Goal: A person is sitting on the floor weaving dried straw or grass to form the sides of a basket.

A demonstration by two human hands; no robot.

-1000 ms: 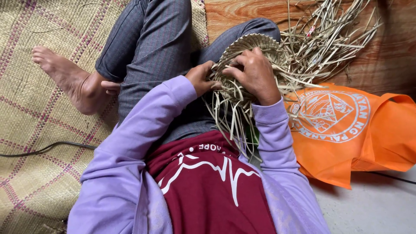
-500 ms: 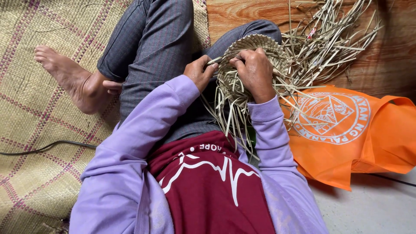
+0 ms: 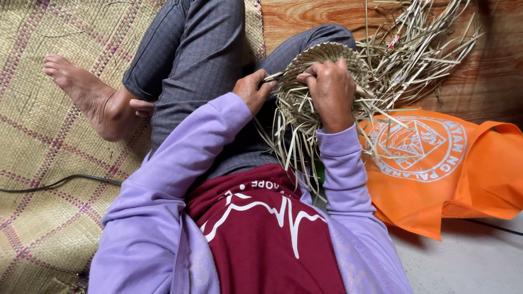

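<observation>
On the person's lap, propped against the raised knee, sits a half-woven straw basket [image 3: 321, 68]. Right hand [image 3: 329, 90] clenches its rim, as before; left hand [image 3: 251, 90], now drawn slightly outward, pinches a flat strip [image 3: 272, 79], tightening the weave. Loose strands [image 3: 419, 49] fan over wooden floor [image 3: 294, 16], beside an orange bag [image 3: 436, 163] and a checked mat [image 3: 38, 141].

This looks like a home where someone weaves on the floor. A woven straw mat [image 3: 49, 163] covers the ground, dry straw strips [image 3: 425, 49] lie piled on wooden boards [image 3: 305, 16], and feet are bare.
</observation>
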